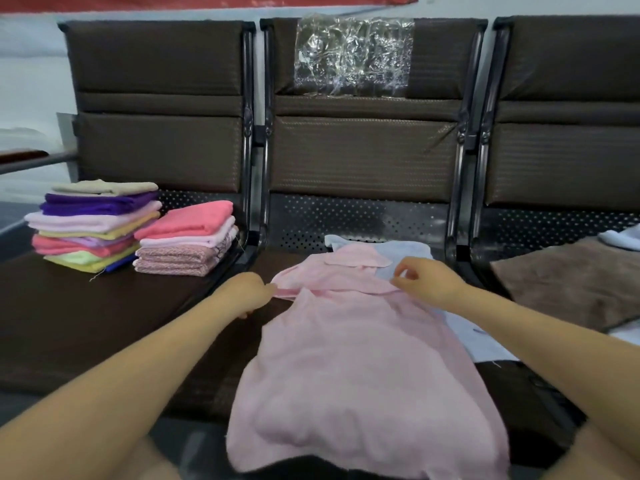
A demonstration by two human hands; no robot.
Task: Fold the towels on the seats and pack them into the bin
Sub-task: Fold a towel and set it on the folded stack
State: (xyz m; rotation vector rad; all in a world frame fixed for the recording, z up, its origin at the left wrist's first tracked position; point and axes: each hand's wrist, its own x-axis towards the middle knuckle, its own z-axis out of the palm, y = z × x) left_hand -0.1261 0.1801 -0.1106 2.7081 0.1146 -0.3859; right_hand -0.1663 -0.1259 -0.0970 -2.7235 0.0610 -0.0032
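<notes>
A light pink towel [360, 368] lies spread over the middle seat, its near end hanging over the front edge. My left hand [247, 292] grips the towel's far left corner. My right hand [426, 280] pinches its far right edge, where the cloth is turned back in a small fold. A pale blue towel [405, 254] lies under the pink one and shows at the back and right. Two stacks of folded towels sit on the left seat: a tall many-coloured stack [93, 226] and a shorter pink stack [187, 237]. No bin is in view.
A brown towel [571, 282] lies on the right seat, with a white cloth [623, 239] behind it. Crinkled clear plastic [353, 55] hangs on the middle seat's backrest. Metal frame bars [258, 168] separate the seats.
</notes>
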